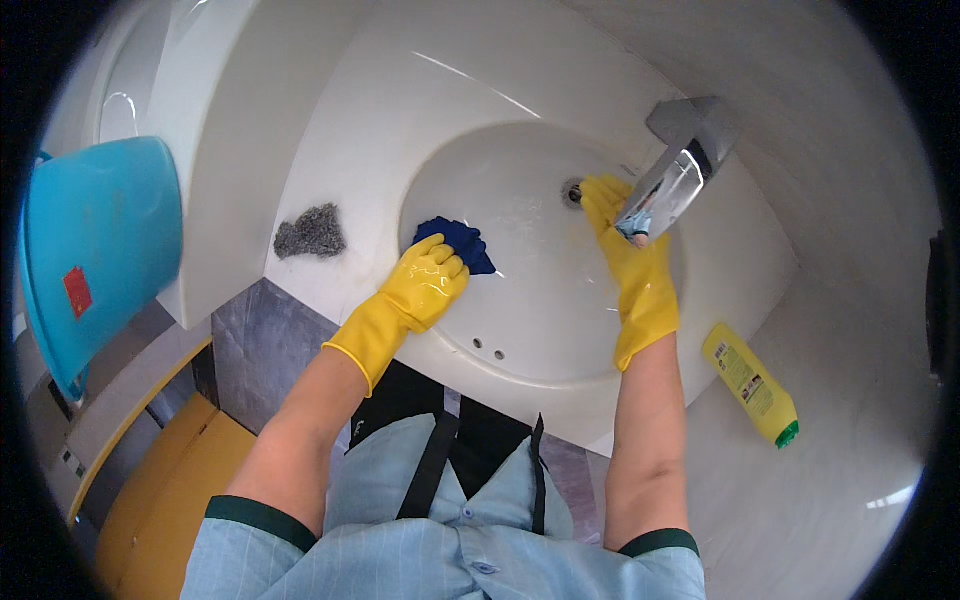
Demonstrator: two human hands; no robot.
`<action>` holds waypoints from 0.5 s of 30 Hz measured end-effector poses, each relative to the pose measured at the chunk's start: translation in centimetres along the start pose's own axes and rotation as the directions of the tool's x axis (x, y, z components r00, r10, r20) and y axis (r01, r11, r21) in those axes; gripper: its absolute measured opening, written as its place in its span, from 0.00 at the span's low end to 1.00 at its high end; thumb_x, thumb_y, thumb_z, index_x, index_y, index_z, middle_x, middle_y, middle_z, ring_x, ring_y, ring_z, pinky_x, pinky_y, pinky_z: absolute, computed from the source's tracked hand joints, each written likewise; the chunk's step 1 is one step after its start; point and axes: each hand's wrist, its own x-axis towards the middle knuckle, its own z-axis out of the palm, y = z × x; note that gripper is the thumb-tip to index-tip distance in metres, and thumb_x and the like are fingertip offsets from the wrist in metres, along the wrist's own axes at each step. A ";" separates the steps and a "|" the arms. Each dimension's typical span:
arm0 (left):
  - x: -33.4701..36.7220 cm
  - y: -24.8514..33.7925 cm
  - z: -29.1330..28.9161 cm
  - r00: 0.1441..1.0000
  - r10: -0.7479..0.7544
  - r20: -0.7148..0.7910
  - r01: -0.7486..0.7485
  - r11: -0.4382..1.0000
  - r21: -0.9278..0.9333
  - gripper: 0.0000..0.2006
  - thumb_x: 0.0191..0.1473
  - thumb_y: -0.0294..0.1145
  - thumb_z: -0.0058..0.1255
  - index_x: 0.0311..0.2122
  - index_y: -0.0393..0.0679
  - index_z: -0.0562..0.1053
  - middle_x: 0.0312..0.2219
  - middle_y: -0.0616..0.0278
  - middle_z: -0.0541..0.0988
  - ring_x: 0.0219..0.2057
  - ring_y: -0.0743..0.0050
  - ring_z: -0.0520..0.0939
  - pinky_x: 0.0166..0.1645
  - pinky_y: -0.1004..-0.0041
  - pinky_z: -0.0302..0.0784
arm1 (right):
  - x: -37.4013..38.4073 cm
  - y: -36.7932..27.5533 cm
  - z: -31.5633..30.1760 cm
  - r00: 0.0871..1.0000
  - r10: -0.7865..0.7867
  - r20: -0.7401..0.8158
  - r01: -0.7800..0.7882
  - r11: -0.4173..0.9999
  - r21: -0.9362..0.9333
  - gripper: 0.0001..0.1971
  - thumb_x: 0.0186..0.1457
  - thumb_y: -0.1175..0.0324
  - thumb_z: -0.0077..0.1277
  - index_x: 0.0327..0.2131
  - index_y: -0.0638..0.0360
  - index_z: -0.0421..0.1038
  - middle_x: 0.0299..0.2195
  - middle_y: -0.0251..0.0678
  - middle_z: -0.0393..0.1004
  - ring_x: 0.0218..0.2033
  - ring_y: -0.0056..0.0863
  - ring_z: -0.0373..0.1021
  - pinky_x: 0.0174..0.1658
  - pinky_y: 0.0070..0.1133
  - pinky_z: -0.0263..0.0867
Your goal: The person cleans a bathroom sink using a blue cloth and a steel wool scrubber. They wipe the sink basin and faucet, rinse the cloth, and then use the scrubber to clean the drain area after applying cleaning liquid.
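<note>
Mid-frame, left hand (428,280) presses a blue cloth (458,241) on the basin (530,300); right hand (625,250), fingers flat, reaches the drain (572,190).

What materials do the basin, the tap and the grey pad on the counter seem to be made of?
Basin: probably glazed ceramic, white and glossy with bright reflections.
Tap: polished metal, likely chrome, with mirror-like reflections.
Pad: looks like steel wool, a grey, tangled, wiry mass.
</note>
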 end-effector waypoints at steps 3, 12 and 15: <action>0.0 0.0 -0.1 1.000 -0.001 -0.006 0.001 1.000 -0.011 0.14 0.47 0.32 0.55 0.40 0.42 0.82 0.38 0.54 0.82 0.46 0.52 0.81 0.64 0.49 0.72 | 1.5 -1.1 -0.4 0.995 0.034 0.093 -0.051 0.981 0.187 0.34 0.70 0.56 0.45 0.68 0.72 0.51 0.69 0.57 0.57 0.71 0.50 0.57 0.75 0.41 0.53; -0.1 0.1 -0.2 1.000 -0.012 -0.012 0.012 0.999 -0.044 0.14 0.48 0.33 0.54 0.40 0.41 0.81 0.37 0.54 0.81 0.47 0.52 0.81 0.65 0.48 0.72 | -2.1 -2.8 2.8 0.997 -0.081 -0.019 0.083 0.988 0.128 0.39 0.66 0.53 0.55 0.69 0.72 0.52 0.69 0.56 0.58 0.71 0.49 0.57 0.75 0.40 0.54; -0.3 0.1 -0.2 1.000 -0.025 -0.005 0.025 0.998 -0.054 0.14 0.48 0.33 0.55 0.40 0.41 0.81 0.37 0.54 0.81 0.47 0.52 0.81 0.65 0.48 0.72 | -2.8 -3.9 4.7 0.993 -0.119 -0.018 0.121 0.985 0.121 0.41 0.65 0.53 0.58 0.69 0.72 0.52 0.69 0.56 0.58 0.71 0.49 0.57 0.74 0.40 0.54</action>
